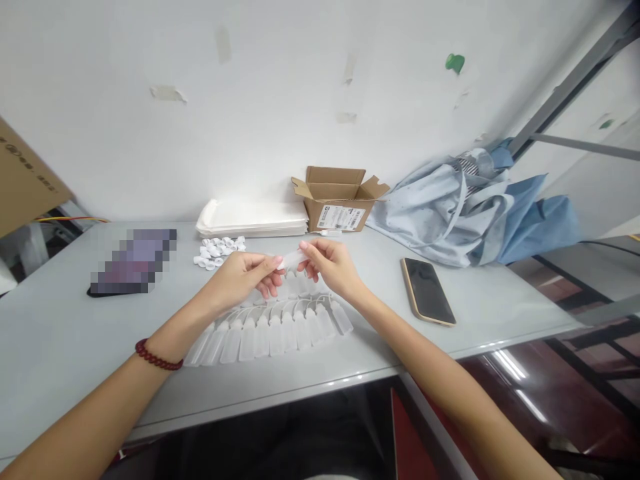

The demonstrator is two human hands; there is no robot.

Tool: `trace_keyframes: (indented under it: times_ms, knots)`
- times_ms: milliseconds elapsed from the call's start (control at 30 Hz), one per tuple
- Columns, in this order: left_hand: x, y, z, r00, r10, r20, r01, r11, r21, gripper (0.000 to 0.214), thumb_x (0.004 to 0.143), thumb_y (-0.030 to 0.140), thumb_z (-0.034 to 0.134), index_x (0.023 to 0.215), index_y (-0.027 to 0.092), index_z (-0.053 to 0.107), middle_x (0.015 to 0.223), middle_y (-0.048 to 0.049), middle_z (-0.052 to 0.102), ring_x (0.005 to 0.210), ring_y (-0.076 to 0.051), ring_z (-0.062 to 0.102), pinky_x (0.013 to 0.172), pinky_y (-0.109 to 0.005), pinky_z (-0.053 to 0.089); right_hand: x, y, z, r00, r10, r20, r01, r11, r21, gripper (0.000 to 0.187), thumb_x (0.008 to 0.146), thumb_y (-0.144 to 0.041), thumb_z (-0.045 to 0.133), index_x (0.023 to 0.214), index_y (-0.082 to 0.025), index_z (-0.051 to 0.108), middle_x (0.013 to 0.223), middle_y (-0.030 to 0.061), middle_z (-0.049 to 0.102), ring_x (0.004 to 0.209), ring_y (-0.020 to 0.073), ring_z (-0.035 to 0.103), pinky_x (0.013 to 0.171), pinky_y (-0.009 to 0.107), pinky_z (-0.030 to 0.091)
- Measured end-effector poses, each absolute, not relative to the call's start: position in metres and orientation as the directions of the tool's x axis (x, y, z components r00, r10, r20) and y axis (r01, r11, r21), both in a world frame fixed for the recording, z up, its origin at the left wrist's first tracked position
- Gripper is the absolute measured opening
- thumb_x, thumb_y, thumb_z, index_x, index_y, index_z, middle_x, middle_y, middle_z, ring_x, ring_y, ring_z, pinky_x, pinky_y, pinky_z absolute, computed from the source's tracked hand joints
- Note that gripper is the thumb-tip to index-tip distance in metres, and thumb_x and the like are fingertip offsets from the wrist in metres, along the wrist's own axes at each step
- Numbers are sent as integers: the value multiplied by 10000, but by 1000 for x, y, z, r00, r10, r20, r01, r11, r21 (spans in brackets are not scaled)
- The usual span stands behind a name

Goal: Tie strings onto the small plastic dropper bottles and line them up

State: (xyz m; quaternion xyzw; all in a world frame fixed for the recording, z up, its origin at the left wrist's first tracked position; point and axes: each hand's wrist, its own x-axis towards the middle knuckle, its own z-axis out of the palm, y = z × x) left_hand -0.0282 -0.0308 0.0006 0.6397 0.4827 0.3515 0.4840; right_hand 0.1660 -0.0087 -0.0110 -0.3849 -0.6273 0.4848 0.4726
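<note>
Above the table, my left hand (247,275) and my right hand (331,267) pinch opposite ends of a small translucent plastic bottle (293,259). Fingertips hide both of its ends, so I cannot tell whether a cap is on it. Under my hands, a row of similar translucent plastic bottles (270,337) lies side by side, with thin pale loops near their necks. More of them (300,285) lie behind that row, partly covered by my hands. Beyond my left hand is a loose pile of small white caps (217,252).
Against the wall stand a stack of white sheets (253,219) and an open cardboard box (336,215). Blue cloth (450,213) is heaped at the right. A phone (428,291) lies on the right of the grey table (200,393); a blurred-out flat device (135,261) lies left.
</note>
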Motion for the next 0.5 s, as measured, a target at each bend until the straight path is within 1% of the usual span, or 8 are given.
trace_keyframes:
  times_ms: [67,167,233,300,367,433,500]
  knots:
    - [-27,-32,1,261,963,62,322,-147,935,321,801,472,650,720,163,688,656,-39,684,558,-154,633,574,-281,534,166,-8,-11,-259,944,202,35,218,-975,423,796,-574,599,748,-153,584,589,18,642,429,77,491,390,197,393]
    - [-23,-35,4,167,969,183,357,-232,905,227,759,394,706,798,172,686,693,-24,689,608,-152,633,608,-272,534,166,-8,-12,-267,952,153,59,175,-983,443,798,-585,592,684,-159,541,566,22,635,409,75,487,368,191,372]
    - [-20,-37,6,127,966,224,355,-255,899,201,741,357,721,798,169,682,729,-26,692,630,-151,633,608,-263,531,166,-8,-11,-269,955,127,69,151,-986,458,798,-594,584,655,-164,514,555,24,631,400,74,485,361,190,368]
    - [-19,-38,7,121,966,227,346,-255,903,185,734,338,725,790,167,680,731,-23,687,628,-144,626,604,-256,527,167,-8,-11,-271,956,114,69,138,-988,462,802,-595,577,645,-166,501,553,24,630,402,76,493,367,192,379]
    - [-19,-38,7,121,969,215,333,-243,911,185,730,334,731,791,167,681,724,-17,681,616,-135,617,604,-251,524,167,-8,-9,-279,951,133,54,154,-987,428,801,-571,591,702,-159,534,581,22,641,424,81,513,385,198,402]
    - [-20,-36,6,110,975,195,313,-221,924,200,727,342,740,806,167,683,717,-11,675,597,-124,606,615,-252,522,168,-8,-9,-306,932,194,27,213,-977,374,785,-515,639,850,-152,583,617,6,645,464,91,542,411,204,430]
    - [-23,-34,4,99,982,161,275,-183,944,229,730,360,746,835,165,688,717,-10,673,590,-118,603,639,-260,525,169,-7,-9,-332,904,269,-4,284,-959,383,766,-456,675,988,-155,588,632,-17,630,495,96,557,431,208,448]
